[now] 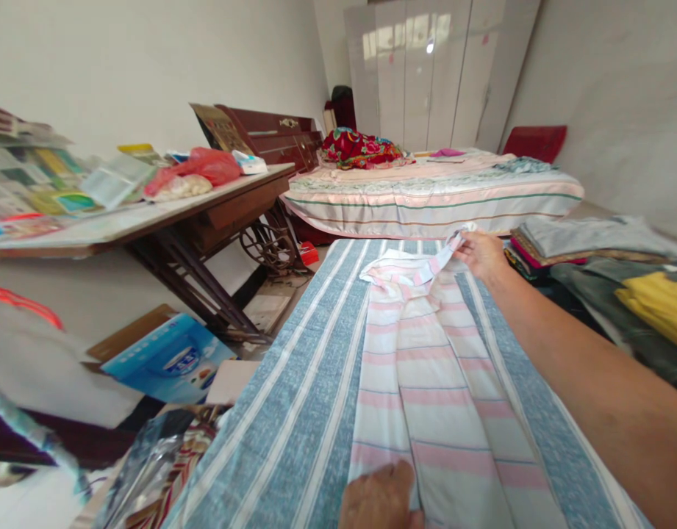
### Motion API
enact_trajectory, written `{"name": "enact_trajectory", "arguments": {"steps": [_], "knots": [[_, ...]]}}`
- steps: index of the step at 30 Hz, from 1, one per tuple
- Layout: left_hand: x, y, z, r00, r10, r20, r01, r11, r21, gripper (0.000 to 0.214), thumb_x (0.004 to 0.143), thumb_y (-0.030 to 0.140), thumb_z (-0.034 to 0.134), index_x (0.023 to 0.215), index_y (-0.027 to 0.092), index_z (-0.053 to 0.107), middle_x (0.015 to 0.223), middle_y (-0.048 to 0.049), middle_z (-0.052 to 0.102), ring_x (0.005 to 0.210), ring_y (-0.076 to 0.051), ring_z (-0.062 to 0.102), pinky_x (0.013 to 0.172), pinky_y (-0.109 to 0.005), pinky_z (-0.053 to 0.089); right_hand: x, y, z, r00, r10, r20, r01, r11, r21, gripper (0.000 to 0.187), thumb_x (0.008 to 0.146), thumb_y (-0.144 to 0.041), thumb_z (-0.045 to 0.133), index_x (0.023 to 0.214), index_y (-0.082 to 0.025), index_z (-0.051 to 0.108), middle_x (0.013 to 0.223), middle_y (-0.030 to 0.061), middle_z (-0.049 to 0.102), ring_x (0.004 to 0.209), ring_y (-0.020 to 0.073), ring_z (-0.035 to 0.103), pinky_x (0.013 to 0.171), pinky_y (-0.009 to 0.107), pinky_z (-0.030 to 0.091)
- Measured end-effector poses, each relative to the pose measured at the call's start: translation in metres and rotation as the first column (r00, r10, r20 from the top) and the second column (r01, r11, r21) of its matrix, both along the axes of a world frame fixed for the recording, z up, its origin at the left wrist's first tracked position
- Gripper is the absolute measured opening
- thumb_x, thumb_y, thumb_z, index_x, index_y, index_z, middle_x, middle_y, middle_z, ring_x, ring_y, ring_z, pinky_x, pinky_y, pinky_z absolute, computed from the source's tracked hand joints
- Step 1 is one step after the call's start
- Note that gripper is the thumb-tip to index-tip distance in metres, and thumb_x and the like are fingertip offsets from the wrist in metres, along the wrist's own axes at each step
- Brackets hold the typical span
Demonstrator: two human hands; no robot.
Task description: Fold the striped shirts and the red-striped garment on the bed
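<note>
A pink and white striped garment (pixel 426 367) lies lengthwise on a surface covered with a blue and white striped cloth (pixel 294 397). My right hand (pixel 481 253) reaches to the far end and pinches the garment's far edge, which is folded back there. My left hand (pixel 379 496) sits at the bottom of the view, fingers curled on the garment's near edge.
Folded clothes (pixel 603 257) are stacked at the right, including a yellow piece (pixel 655 301). A treadle sewing table (pixel 206 220) with bags and papers stands at the left. A blue box (pixel 167 360) lies on the floor. A bed (pixel 426 191) and wardrobe (pixel 431 66) are behind.
</note>
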State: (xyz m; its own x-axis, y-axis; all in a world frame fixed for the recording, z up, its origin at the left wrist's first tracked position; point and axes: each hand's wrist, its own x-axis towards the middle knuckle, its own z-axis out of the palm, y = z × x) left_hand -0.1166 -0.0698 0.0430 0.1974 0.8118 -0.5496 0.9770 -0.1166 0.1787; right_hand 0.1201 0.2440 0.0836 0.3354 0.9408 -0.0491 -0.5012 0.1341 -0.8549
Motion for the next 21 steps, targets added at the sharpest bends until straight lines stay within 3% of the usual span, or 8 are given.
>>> {"name": "enact_trajectory", "arguments": {"steps": [6, 13, 21], "knots": [[-0.006, -0.012, -0.002, 0.988, -0.027, 0.15, 0.013, 0.996, 0.091, 0.02, 0.072, 0.019, 0.049, 0.091, 0.02, 0.057, 0.094, -0.0037, 0.065, 0.09, -0.022, 0.061, 0.079, -0.032, 0.045, 0.013, -0.017, -0.016, 0.997, -0.048, 0.055, 0.05, 0.998, -0.044, 0.014, 0.069, -0.004, 0.055, 0.074, -0.016, 0.052, 0.059, -0.0036, 0.059, 0.051, 0.0113, 0.059, 0.053, 0.027, 0.055], [-0.015, -0.026, -0.01, 0.936, -0.127, 0.329, 0.052, 0.973, 0.227, 0.009, 0.072, 0.014, 0.049, 0.077, 0.021, 0.051, 0.084, 0.0004, 0.056, 0.08, -0.015, 0.053, 0.071, -0.025, 0.039, 0.029, -0.047, -0.047, 0.98, -0.072, 0.183, 0.107, 0.976, -0.188, 0.013, 0.074, -0.004, 0.054, 0.07, -0.016, 0.051, 0.056, -0.0015, 0.061, 0.054, 0.0128, 0.062, 0.051, 0.025, 0.054], [-0.02, -0.033, -0.009, 0.915, -0.181, 0.361, 0.089, 0.963, 0.256, 0.009, 0.078, 0.012, 0.048, 0.072, 0.019, 0.049, 0.081, 0.0005, 0.051, 0.078, -0.013, 0.05, 0.065, -0.023, 0.035, 0.043, -0.073, -0.064, 0.944, -0.052, 0.325, 0.156, 0.94, -0.302, 0.017, 0.078, -0.007, 0.054, 0.065, -0.017, 0.049, 0.052, -0.0009, 0.06, 0.051, 0.0131, 0.061, 0.05, 0.025, 0.053]]}}
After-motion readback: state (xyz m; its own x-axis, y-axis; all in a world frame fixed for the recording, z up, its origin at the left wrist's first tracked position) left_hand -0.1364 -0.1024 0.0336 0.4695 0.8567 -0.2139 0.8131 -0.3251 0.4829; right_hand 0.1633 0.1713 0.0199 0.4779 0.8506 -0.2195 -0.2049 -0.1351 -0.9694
